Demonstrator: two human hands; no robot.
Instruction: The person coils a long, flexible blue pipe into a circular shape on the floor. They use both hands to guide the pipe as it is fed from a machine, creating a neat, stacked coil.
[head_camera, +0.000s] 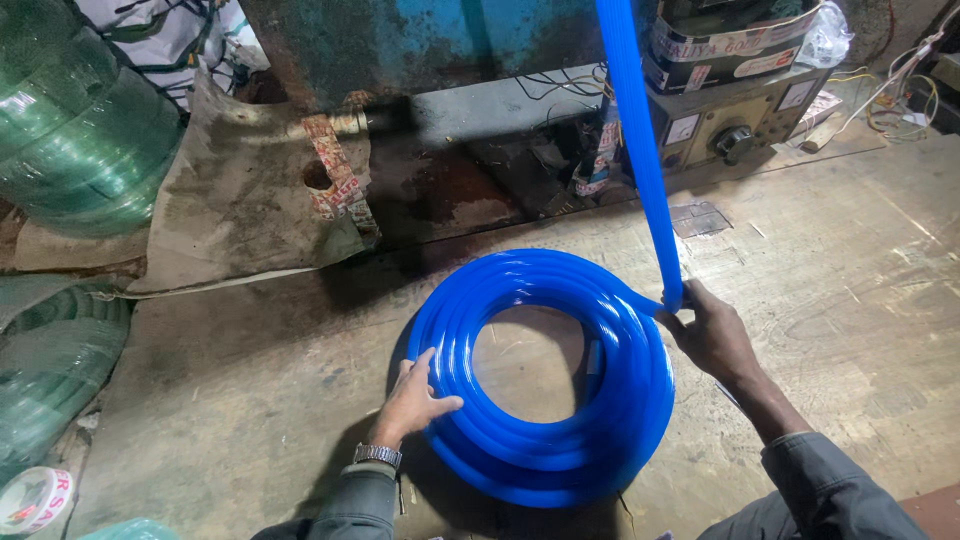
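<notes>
Slack could spring loose from the one blue hose coil (545, 380) lying flat on the wooden table (850, 300) if your left hand (415, 400), spread on its inner rim, lifts while your right hand (712, 335) pinches the single incoming hose strand (640, 150).

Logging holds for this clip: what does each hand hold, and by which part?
The right hand grips the blue hose where its rising length meets the coil's right edge. The left hand only presses flat on the coil; no grip.
</notes>
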